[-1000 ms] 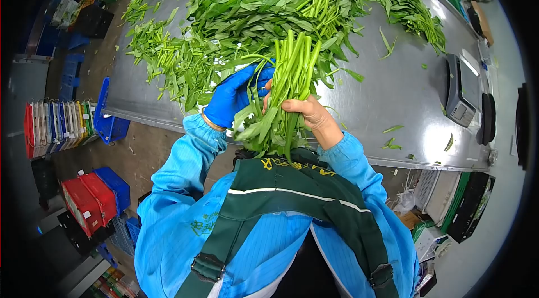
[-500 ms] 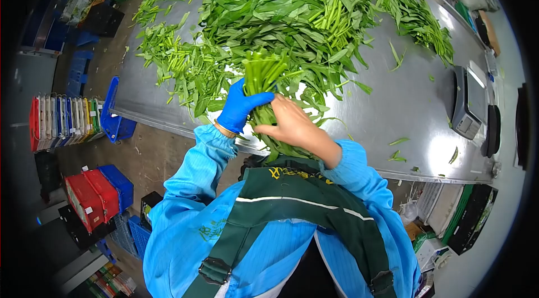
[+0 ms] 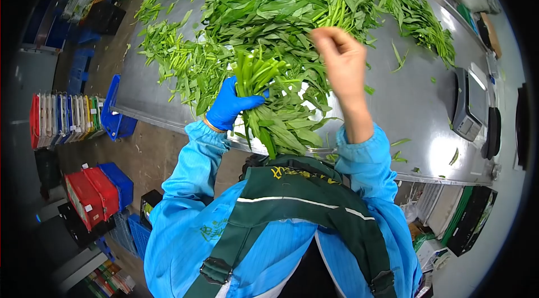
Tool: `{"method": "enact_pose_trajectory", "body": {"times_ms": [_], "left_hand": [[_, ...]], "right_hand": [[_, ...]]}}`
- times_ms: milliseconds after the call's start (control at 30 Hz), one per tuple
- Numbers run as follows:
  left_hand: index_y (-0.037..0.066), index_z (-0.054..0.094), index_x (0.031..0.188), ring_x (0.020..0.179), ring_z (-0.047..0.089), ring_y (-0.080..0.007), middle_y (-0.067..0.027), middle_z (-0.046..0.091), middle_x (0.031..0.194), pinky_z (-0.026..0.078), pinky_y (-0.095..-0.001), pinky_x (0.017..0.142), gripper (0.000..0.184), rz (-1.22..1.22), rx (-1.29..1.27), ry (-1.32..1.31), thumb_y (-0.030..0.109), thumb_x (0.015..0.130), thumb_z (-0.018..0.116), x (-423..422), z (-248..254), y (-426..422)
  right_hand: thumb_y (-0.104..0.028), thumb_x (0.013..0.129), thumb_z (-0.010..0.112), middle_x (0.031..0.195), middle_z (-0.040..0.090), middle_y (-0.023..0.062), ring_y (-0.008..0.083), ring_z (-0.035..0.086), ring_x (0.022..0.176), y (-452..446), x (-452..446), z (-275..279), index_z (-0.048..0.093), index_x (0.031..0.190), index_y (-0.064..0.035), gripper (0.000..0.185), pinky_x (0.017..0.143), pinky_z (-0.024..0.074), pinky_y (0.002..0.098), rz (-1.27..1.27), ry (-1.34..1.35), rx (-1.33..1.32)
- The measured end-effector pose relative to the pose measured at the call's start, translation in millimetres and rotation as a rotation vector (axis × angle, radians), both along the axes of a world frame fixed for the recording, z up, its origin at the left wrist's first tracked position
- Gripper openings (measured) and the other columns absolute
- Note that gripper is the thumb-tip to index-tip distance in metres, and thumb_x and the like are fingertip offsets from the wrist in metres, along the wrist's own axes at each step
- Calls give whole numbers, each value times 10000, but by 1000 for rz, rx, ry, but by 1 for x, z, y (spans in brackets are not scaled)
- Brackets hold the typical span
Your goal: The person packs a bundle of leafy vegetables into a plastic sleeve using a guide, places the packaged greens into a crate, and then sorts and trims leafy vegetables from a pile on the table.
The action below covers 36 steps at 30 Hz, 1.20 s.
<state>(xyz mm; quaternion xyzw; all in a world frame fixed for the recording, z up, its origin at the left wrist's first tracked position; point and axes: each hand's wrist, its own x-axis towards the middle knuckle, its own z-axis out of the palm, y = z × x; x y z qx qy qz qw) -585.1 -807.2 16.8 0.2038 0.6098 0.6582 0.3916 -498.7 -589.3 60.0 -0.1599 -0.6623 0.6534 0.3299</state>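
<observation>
My left hand [image 3: 231,106], in a blue glove, grips a bunch of leafy green stems [image 3: 261,76] near the table's front edge. The cut stem ends point up and away from me, and the leaves hang toward my apron. My bare right hand [image 3: 341,56] is raised to the right of the bunch, over the near side of a large pile of greens [image 3: 264,3]. Its fingers are curled and bent together, and whether anything is between them cannot be made out.
The metal table [image 3: 404,101] carries loose leaves and smaller heaps of greens [image 3: 174,53]. A scale [image 3: 470,104] stands at its right. Blue [image 3: 117,118] and red crates [image 3: 84,199] are at the left; more crates [image 3: 466,216] are at the lower right.
My right hand has left the bunch and moved up and right. My left hand now holds the bunch alone, with its leaves spread out to the right.
</observation>
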Motion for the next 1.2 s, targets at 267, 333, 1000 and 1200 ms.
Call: {"method": "enact_pose_trajectory", "body": {"times_ms": [267,333,1000,1200], "left_hand": [[13,542,1216,977,609,-159,-64,635,1089,472,-296,879,572,50,70,-41,45,676,730,-6,-10,-9],[16,558,1196,956,608,-150,-59,639,1071,473,-289,857,536,42,84,-91,47,687,722,-6,-9,-5],[-25,550,1166,952,624,-210,-105,654,996,475,-338,876,508,-87,90,-121,29,681,691,3,2,-6],[2,490,1260,1042,592,-198,-111,593,1186,483,-345,895,652,-129,58,-136,-3,658,739,4,-2,-8]], "right_hand": [[-202,772,701,971,628,126,251,598,826,-14,23,-4,652,978,-1,293,753,474,341,126,-258,417],[-242,761,709,968,610,146,311,573,905,-33,23,-5,651,945,-1,309,813,446,388,147,-228,598],[-217,859,627,879,676,88,137,617,833,-2,19,-15,640,1063,14,309,777,484,275,248,-204,67],[-150,896,580,912,672,55,117,591,857,-15,9,-11,657,931,13,184,797,459,260,296,-155,-108]]}}
